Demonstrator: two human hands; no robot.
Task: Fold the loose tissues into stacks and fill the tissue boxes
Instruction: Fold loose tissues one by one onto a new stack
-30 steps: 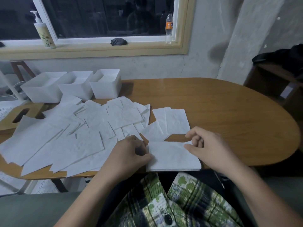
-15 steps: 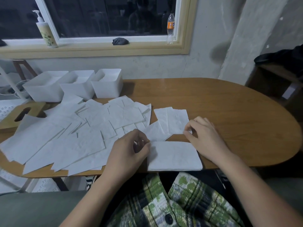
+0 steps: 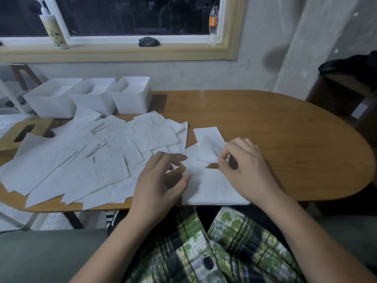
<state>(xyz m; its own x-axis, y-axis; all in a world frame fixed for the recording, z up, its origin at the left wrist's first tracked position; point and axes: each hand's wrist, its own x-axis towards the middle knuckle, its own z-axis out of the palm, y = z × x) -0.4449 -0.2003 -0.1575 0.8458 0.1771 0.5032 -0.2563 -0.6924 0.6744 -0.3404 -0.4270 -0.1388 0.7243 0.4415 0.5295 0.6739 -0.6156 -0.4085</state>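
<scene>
A tissue (image 3: 211, 149) at frame centre was pinched in the right hand (image 3: 244, 166), just above the stack (image 3: 214, 190) at the near edge of the surface (image 3: 275, 129). The left hand (image 3: 161, 180) curled beside the stack's left edge, grip unclear. Leftward spread loose tissues (image 3: 81, 166); three boxes (image 3: 132, 99) stood upper left.

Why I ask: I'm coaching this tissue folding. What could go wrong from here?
1. The folded stack lies right at the table's near edge, above the lap; a nudge from the left hand beside it might push it off.
2. The right hand pinches one tissue that overlaps others; pulling it could drag those along.
3. The loose tissues spread to the near edge on the left, so some may slide off.
</scene>
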